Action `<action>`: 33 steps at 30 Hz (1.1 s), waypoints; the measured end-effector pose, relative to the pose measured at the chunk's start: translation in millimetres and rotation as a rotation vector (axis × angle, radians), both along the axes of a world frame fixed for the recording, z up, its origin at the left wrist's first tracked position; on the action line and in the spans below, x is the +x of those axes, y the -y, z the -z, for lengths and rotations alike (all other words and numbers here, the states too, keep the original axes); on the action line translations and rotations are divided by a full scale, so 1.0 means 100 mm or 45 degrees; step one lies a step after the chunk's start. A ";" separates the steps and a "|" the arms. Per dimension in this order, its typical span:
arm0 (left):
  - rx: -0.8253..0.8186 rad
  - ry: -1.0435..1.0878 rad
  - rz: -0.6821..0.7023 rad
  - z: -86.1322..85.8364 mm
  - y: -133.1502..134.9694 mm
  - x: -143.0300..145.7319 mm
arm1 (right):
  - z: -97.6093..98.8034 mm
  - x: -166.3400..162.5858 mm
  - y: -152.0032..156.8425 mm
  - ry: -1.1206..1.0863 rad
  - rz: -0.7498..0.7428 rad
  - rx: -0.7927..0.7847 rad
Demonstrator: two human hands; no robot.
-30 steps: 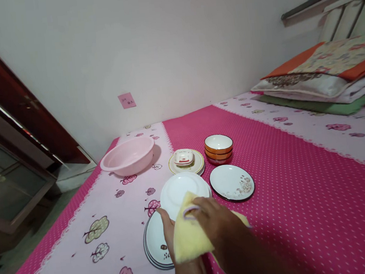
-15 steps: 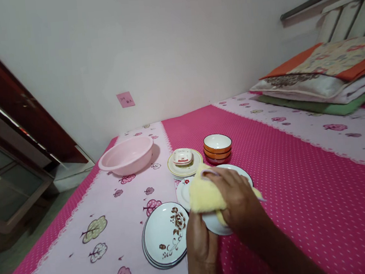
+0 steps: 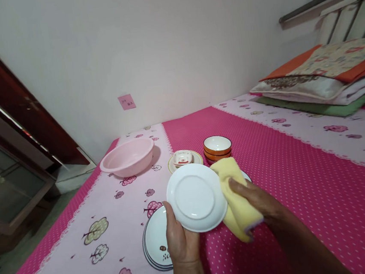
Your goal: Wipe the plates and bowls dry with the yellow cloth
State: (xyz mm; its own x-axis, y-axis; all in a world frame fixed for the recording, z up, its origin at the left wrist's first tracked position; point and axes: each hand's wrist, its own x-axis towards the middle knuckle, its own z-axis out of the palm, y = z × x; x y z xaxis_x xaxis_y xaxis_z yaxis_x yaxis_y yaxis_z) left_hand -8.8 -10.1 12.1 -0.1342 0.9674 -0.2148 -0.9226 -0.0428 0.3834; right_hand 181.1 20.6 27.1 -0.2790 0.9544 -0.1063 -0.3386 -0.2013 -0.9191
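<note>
A white plate (image 3: pixel 194 196), its footed underside facing me, is tilted up in my left hand (image 3: pixel 182 240), which grips its lower left edge with the thumb in front. My right hand (image 3: pixel 256 199) pinches a yellow cloth (image 3: pixel 235 196) against the plate's right rim; the cloth hangs down past the fingers. Left of my left wrist lies a stack of white plates with brown flowers (image 3: pixel 155 243), partly covered by that hand. Behind the held plate stand a small square dish (image 3: pixel 182 157) on yellow-rimmed plates (image 3: pixel 198 158) and a stack of orange bowls (image 3: pixel 217 146).
A pink basin (image 3: pixel 128 158) stands at the far left of the bed, near the wall. Folded bedding and a pillow (image 3: pixel 318 72) are piled at the far right. A white plate's rim (image 3: pixel 246 177) shows behind the cloth.
The held plate has been turned so its underside faces me. My right hand with the cloth has moved right, off the plate's middle to its edge.
</note>
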 end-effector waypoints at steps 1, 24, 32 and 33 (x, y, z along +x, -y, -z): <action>0.011 -0.009 0.034 0.00 0.00 0.01 | 0.02 -0.04 0.01 -0.003 -0.043 0.045; -0.004 -0.061 0.341 -0.42 0.19 -0.16 | -0.17 -0.54 0.32 1.260 0.395 1.868; 0.000 -0.040 0.374 -0.26 0.12 -0.24 | -0.10 -0.78 0.54 1.136 0.150 1.657; 0.004 -0.040 0.374 -0.22 0.12 -0.23 | -0.10 -0.80 0.55 1.153 0.201 1.692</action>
